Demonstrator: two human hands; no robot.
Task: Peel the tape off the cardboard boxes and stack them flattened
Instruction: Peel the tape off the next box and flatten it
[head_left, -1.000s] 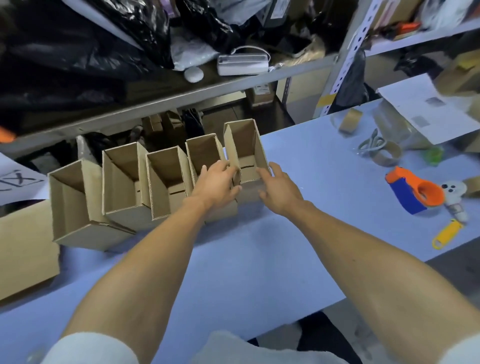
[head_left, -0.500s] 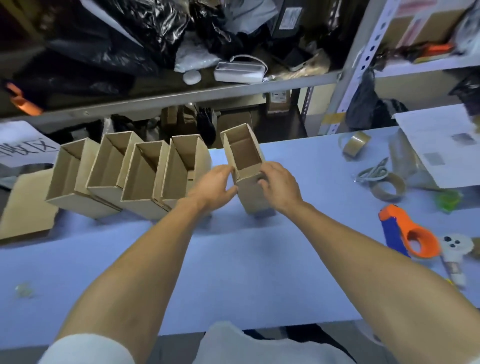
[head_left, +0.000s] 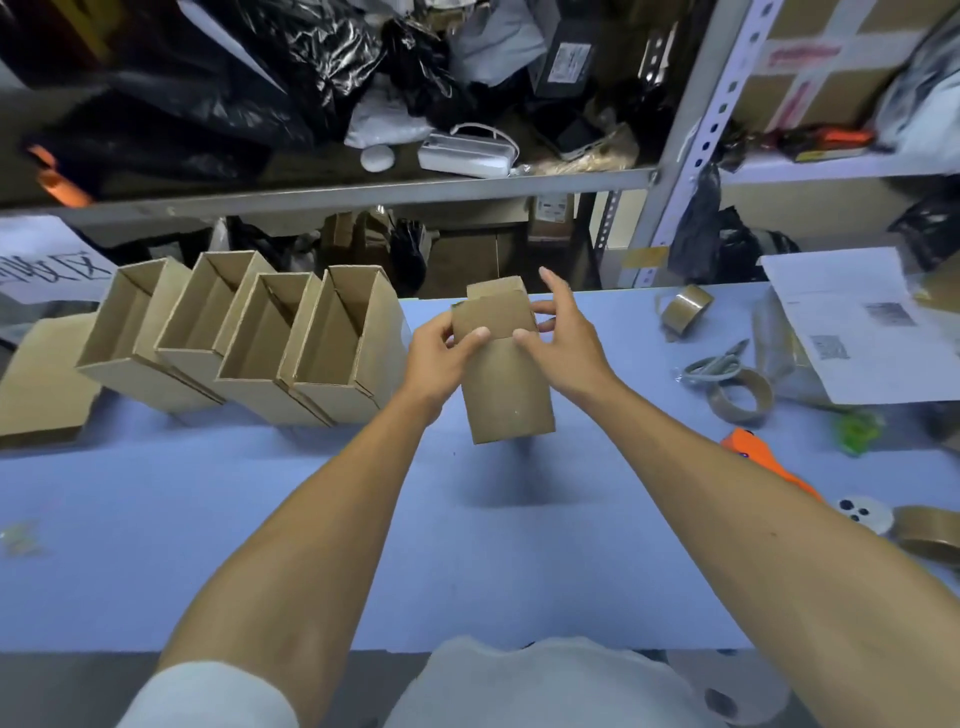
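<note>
My left hand (head_left: 435, 353) & right hand (head_left: 567, 345) pinch one small cardboard box (head_left: 506, 382), lifted above the table's (head_left: 156, 519) mid-back; best to find the tape edge w/ a thumbnail, peel slowly.

My left hand (head_left: 439, 358) and right hand (head_left: 566, 338) are both bare — no gloves, rings or watch on them. My forearms are uncovered all the way down from the wrists. Near the bottom edge, a short white sleeve (head_left: 208, 696) wraps my left upper arm, and between my arms the front of my white shirt (head_left: 545, 686) shows — soft, plain fabric with a few creases.
</note>
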